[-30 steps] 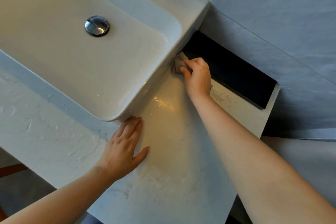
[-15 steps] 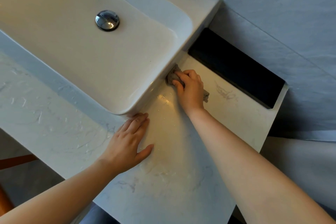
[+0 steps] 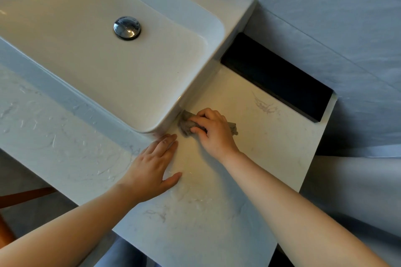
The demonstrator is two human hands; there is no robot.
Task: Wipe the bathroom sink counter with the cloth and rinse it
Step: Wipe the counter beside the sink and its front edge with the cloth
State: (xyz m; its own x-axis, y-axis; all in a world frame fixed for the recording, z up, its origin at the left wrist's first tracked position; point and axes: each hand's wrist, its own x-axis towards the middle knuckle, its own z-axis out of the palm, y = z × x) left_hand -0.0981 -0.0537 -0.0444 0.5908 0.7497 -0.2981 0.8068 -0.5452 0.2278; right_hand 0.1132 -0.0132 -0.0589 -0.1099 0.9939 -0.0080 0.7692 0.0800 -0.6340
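Two hands: both are on the counter (image 3: 271,158), beside the front right corner of the sink (image 3: 195,2).
Right hand (image 3: 213,131): fingers curled together and pressed down on the cloth (image 3: 186,124), pinning it flat to the stone so that it can scrub rather than slide.
Cloth: grey and bunched, lying on the counter and touching the foot of the sink's corner, with one end showing past the far side of the hand; it seems placed there to reach the seam where dirt collects.
Left hand (image 3: 152,169): spread flat and holding nothing, fingertips near the sink's corner, probably as a brace while the person leans in.
Counter: pale marble with a wet sheen near the hands; a grey smear (image 3: 265,106) lies well apart from the cloth, near the black recess (image 3: 277,76).
Progress: wiping appears to be under way; rinsing is not yet begun.
Faucet: only its base shows at the top edge.
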